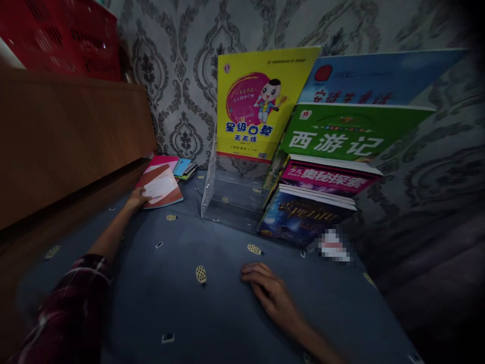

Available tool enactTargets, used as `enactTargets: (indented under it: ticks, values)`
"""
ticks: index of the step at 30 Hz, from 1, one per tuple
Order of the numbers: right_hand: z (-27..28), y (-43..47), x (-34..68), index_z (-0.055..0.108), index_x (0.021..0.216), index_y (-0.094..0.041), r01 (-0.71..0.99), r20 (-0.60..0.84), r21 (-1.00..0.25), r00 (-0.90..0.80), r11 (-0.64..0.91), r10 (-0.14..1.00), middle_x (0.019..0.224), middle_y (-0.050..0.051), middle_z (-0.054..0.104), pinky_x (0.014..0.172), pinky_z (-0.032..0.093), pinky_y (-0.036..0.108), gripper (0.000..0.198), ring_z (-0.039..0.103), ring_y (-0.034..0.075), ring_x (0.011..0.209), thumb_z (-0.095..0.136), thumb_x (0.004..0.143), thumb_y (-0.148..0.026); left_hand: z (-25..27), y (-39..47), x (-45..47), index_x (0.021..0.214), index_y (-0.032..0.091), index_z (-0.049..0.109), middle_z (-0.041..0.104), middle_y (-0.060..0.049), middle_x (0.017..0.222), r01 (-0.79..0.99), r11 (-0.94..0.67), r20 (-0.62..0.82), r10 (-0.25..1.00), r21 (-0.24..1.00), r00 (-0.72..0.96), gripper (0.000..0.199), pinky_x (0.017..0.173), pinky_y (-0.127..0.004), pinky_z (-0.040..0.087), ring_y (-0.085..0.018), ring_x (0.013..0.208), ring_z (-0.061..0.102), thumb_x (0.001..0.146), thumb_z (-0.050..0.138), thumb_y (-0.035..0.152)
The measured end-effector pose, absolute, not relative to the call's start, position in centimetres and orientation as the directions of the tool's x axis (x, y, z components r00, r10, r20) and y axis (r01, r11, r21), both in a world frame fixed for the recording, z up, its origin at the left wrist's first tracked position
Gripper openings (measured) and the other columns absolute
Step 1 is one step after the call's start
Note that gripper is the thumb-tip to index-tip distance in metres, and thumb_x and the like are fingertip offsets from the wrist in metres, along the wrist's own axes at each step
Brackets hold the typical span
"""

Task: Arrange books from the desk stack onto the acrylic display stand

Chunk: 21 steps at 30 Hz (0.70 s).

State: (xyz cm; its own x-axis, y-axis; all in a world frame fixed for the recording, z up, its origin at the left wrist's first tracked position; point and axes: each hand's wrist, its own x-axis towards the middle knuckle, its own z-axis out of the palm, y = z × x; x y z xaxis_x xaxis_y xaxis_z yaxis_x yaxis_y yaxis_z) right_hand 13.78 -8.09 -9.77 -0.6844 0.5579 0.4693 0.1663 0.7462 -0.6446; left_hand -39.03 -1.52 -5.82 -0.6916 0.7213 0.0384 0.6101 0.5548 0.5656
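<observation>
Because the brown book (161, 187) is pinched at its left edge by the left hand (138, 198), with the thumb seemingly on top and the fingertips beneath hidden, its far right side is left without support and could sag. It is seen at the far left of the blue cloth (223, 313), over a pink book (163, 161) and beside a small blue book (182, 167), so a level, unhurried pull would probably be best if the books around it are not to be dragged along. The spine and pages should be gripped together, lest the cover be bent. By the right hand (271, 293), palm down at the near right with fingers close together and loosely curled, nothing is held; steadying could be given by it at the free edge. Further right, room should be left around the clear rack (207, 187), where a yellow book (248, 108) is stood upright, and around the green book (341, 134) and dark blue book (299, 215) stacked beside it, as these might be knocked.
</observation>
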Motion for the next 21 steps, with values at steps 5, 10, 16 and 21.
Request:
enactTargets:
  ticks: [5, 10, 16, 21]
  values:
    - [-9.8, -8.0, 13.8, 0.071, 0.102, -0.023, 0.17, 0.462, -0.641, -0.693, 0.748, 0.554, 0.105, 0.011, 0.074, 0.09, 0.057, 0.04, 0.027, 0.068, 0.023, 0.104, 0.045, 0.1, -0.016, -6.1, -4.6, -38.6, 0.123, 0.019, 0.051, 0.066, 0.0, 0.076, 0.614, 0.589, -0.075, 0.751, 0.526, -0.656, 0.063, 0.053, -0.027, 0.05, -0.019, 0.06, 0.066, 0.073, 0.08, 0.045]
    - [-9.9, -8.0, 13.9, 0.072, 0.101, -0.022, 0.19, 0.445, -0.644, -0.695, 0.741, 0.565, 0.106, 0.012, 0.074, 0.091, 0.057, 0.042, 0.028, 0.068, 0.024, 0.106, 0.045, 0.099, -0.016, -4.2, -5.1, -39.0, 0.104, 0.021, 0.061, 0.071, -0.009, 0.084, 0.683, 0.614, -0.107, 0.769, 0.396, -0.63, 0.043, 0.069, -0.036, 0.055, -0.032, 0.087, 0.072, 0.078, 0.073, 0.054]
    - [-9.4, -8.2, 13.7, 0.07, 0.1, -0.022, 0.171, 0.461, -0.64, -0.695, 0.749, 0.552, 0.103, 0.011, 0.074, 0.087, 0.057, 0.039, 0.027, 0.068, 0.022, 0.102, 0.044, 0.1, -0.016, -2.8, -0.8, -38.1, 0.135, 0.016, 0.049, 0.05, -0.025, 0.146, 0.834, 0.519, 0.129, 0.829, 0.185, -0.545, 0.068, 0.106, -0.054, 0.043, -0.042, 0.138, 0.046, 0.084, 0.062, 0.059]
    - [-9.5, -8.2, 13.7, 0.07, 0.101, -0.023, 0.166, 0.457, -0.653, -0.692, 0.739, 0.559, 0.103, 0.01, 0.073, 0.089, 0.057, 0.04, 0.027, 0.068, 0.023, 0.103, 0.044, 0.099, -0.015, -3.5, 1.4, -38.0, 0.149, 0.016, 0.038, 0.039, -0.025, 0.158, 0.867, 0.457, 0.084, 0.873, 0.199, -0.479, 0.082, 0.113, -0.062, 0.033, -0.041, 0.146, 0.037, 0.085, 0.059, 0.061]
